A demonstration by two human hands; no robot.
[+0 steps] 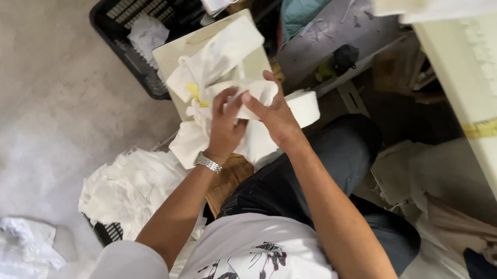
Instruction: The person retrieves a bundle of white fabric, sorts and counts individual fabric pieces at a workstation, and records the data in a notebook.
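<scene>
Both the left hand [226, 123] and the right hand [274, 112] are pinching a white cloth piece [258, 90], fingers curled shut. A finished-looking pile [131, 186] is sitting at 7 o'clock; more pieces are waiting in the black crate [136, 32] at 11.

Crumpled white cloth piece [252, 93], bunched, yellow-marked, over a pale board

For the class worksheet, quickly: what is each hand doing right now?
Left hand: closed on the white cloth.
Right hand: fingers gripping the same white cloth.
</scene>
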